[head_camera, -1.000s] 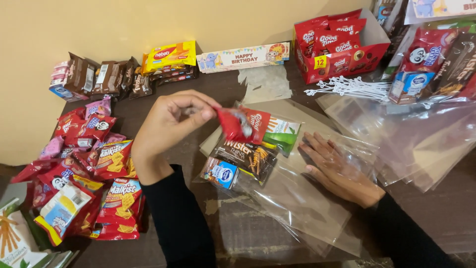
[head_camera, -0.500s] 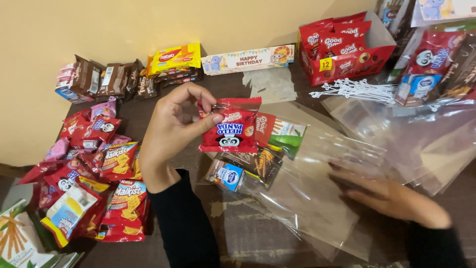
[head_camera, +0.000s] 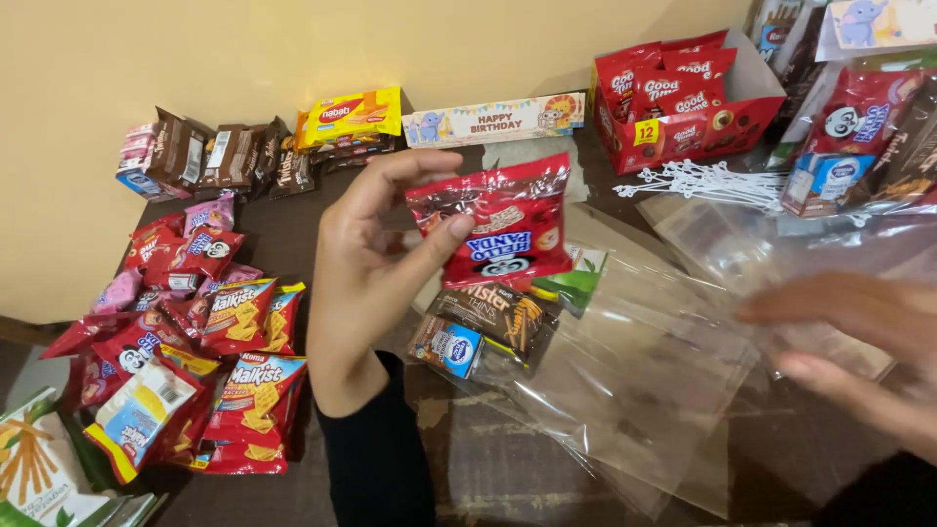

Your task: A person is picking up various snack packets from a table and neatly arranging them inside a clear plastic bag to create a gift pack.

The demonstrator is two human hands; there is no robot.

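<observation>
step: looks like filling a goody bag | left hand [head_camera: 366, 259] fingers pinched on red snack packet [head_camera: 498, 226], held just above clear bag [head_camera: 625, 381] | right hand [head_camera: 859, 337] flat open, holding nothing, beside bag | next, I'd guess: open bag mouth, slide packet in

A dark brown wooden surface [head_camera: 508, 459] carries red snack packets [head_camera: 229, 390] at lower left and clear plastic bags [head_camera: 634, 381] at centre.
</observation>
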